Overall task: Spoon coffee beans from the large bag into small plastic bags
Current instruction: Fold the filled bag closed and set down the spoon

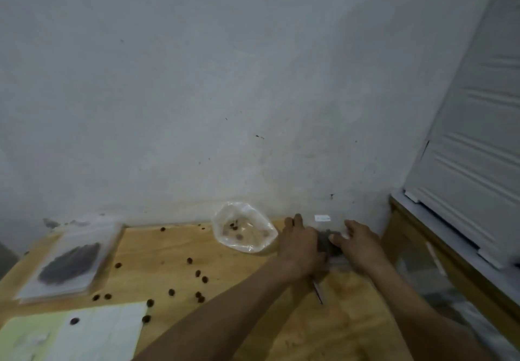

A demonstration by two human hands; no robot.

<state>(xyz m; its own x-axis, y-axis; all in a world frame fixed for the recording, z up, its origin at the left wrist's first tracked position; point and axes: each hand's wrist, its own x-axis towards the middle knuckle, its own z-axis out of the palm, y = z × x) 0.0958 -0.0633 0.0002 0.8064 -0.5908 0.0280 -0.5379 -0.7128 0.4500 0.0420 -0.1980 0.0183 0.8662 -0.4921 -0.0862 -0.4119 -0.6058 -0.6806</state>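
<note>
My left hand (301,244) and my right hand (358,245) meet at the back right of the wooden table (281,318), by the wall. Both grip a small clear plastic bag (326,241) with dark coffee beans in it; my fingers hide most of it. A white label (322,218) shows just above the hands. A thin metal spoon handle (318,291) sticks out from under my left wrist; its bowl is hidden. Left of my hands an open clear bag (244,228) stands against the wall with a few beans inside.
A flat filled bag of beans (70,262) lies on a stack of clear bags at the table's left. Paper sheets (84,332) lie at the front left. Several loose beans (197,273) are scattered mid-table. A white cabinet (478,163) stands at the right.
</note>
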